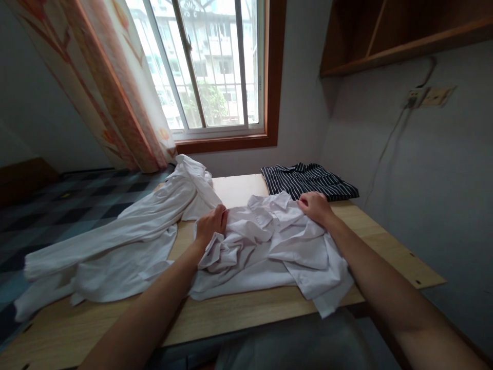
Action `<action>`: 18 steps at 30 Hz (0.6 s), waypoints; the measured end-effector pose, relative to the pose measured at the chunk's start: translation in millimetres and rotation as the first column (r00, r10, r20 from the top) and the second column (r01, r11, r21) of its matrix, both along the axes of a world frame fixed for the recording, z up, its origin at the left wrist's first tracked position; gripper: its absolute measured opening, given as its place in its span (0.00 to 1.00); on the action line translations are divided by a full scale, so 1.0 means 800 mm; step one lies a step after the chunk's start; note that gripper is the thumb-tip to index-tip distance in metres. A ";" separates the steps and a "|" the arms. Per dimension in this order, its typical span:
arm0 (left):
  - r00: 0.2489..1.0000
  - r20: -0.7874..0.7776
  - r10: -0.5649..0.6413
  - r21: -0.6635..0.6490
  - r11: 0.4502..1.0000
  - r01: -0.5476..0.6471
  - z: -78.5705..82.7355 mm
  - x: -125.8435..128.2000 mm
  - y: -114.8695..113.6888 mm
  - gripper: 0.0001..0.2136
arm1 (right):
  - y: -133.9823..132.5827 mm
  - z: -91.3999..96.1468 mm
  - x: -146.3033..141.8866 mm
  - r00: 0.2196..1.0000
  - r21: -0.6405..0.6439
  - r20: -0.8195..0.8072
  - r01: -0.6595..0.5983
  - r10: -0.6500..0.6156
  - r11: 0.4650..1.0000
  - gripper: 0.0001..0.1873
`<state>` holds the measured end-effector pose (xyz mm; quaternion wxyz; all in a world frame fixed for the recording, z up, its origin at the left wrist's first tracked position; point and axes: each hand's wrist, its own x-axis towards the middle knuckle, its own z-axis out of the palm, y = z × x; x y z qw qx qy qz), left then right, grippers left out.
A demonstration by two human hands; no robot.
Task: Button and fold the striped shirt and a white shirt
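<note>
A crumpled white collared shirt (265,241) lies spread over the middle of the wooden board, its collar toward the far side. My left hand (211,223) is closed on the shirt's upper left part, fingers pinched. At the upper right of the same shirt, my right hand (315,206) pinches the cloth near the shoulder. The near right corner of the shirt hangs over the board's front edge. Left of my left hand, a second white shirt (146,236) lies loosely heaped, with a long sleeve stretched toward the near left.
A folded black-and-white striped shirt (308,181) sits at the back right of the wooden board (389,246). A dark checked bed cover (96,200) extends to the left. Beyond are a curtain (115,92) and a window (211,67). A cord hangs from the wall socket (418,96).
</note>
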<state>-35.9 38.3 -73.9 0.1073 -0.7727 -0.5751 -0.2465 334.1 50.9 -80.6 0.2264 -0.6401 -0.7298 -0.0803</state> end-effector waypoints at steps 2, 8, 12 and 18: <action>0.995 0.084 -0.045 0.062 0.997 0.040 0.001 -0.003 0.004 0.09 | 0.000 0.002 -0.001 1.000 0.016 0.000 0.000 0.000 1.000 0.13; 0.857 0.496 -0.141 0.058 0.990 0.129 0.012 -0.009 0.010 0.10 | -0.001 0.007 -0.004 0.998 0.150 -0.067 0.012 -0.002 0.989 0.14; 0.729 0.678 -0.094 -0.002 0.991 0.130 0.021 -0.011 0.010 0.11 | -0.007 0.012 -0.010 0.995 0.215 -0.093 -0.012 0.033 0.977 0.15; 0.730 0.670 -0.132 -0.081 0.965 0.249 0.039 -0.029 0.013 0.15 | -0.016 0.020 -0.017 0.970 0.015 -0.052 -0.235 0.236 0.972 0.21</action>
